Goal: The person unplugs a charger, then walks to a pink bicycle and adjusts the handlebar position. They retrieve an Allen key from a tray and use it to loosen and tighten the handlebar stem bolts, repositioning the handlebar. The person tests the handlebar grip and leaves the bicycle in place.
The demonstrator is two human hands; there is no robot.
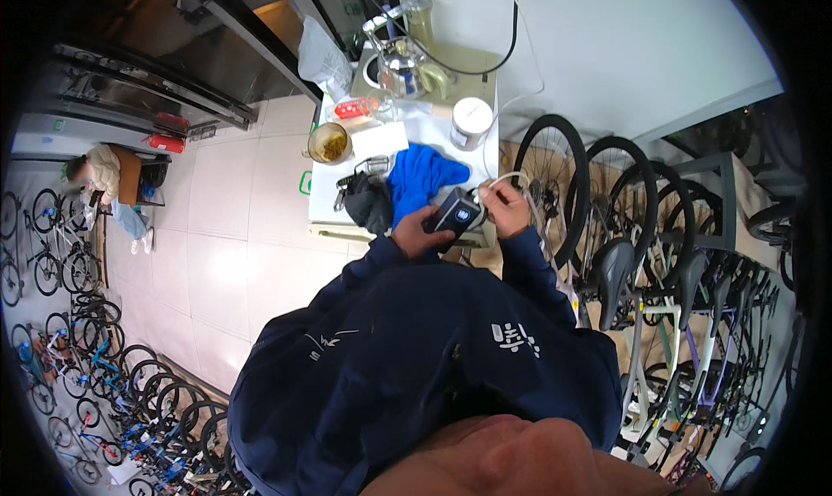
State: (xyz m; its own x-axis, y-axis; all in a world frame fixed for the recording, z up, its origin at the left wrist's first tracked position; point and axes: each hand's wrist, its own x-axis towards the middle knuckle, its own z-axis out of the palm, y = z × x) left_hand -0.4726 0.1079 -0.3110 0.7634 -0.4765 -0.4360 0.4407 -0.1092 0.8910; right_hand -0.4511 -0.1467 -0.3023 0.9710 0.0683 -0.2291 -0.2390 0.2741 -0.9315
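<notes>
My left hand is closed around a black power bank with a small lit display, held just in front of the white table's near edge. At its far right end, my right hand pinches the end of a white charging cable. Whether the plug sits in the port cannot be made out, as the fingers cover it. The cable loops over the right hand. Just beyond my left hand lie a crumpled blue cloth and a dark grey cloth.
The table also bears a glass mug of tea, a white tub and a glass teapot. Bicycles stand close on my right, more at lower left. A person sits far left.
</notes>
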